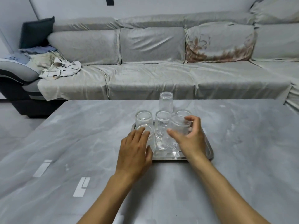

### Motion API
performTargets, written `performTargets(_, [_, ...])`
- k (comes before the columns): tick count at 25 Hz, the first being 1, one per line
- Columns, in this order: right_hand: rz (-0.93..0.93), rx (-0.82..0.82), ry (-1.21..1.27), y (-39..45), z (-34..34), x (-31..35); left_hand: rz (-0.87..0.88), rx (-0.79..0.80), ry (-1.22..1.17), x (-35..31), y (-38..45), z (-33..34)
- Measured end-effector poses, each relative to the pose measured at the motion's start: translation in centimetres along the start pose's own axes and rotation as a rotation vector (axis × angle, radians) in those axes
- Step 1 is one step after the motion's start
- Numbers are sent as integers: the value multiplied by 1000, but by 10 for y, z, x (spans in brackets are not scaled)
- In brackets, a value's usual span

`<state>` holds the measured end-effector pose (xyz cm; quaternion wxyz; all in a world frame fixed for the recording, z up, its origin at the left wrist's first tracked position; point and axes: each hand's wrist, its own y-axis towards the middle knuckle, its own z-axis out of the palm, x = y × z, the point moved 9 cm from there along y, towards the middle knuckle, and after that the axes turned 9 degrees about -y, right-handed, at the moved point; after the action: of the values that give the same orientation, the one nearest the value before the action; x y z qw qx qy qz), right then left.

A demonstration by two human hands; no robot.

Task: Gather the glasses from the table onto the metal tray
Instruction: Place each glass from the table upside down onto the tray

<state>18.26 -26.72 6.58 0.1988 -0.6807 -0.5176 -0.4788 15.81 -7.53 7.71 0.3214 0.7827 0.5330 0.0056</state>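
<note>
A metal tray (pixel 209 152) lies on the grey table (pixel 242 151) in front of me. Several clear ribbed glasses stand upside down on it: one at the back left (pixel 144 118), one in the middle (pixel 161 122), one at the back right (pixel 182 112). My left hand (pixel 135 151) is wrapped around a glass (pixel 149 136) at the tray's front left. My right hand (pixel 189 138) grips another glass (pixel 175 131) at the front right. One more inverted glass (pixel 166 102) stands on the table just behind the tray.
A long grey sofa (pixel 153 75) runs behind the table, with crumpled clothes (pixel 59 68) and a dark cushion (pixel 36 33) at its left end. White marks (pixel 81 186) show on the tabletop at the left.
</note>
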Motion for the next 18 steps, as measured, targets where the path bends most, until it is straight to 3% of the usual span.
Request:
performTargets(3, [-166, 9, -125, 1, 26, 10, -9, 20, 47, 2, 2, 10])
performTargets(7, [-196, 21, -225, 2, 41, 2, -23, 30, 53, 3, 3, 12])
performTargets(12, [-246, 175, -310, -5, 53, -8, -32, 38, 1, 4, 2, 9])
performTargets(15, [-244, 208, -306, -2, 44, -1, -142, -95, -332, 22, 5, -2])
performTargets(18, [-275, 103, -275, 12, 14, 21, -438, -289, -636, 79, 3, -8])
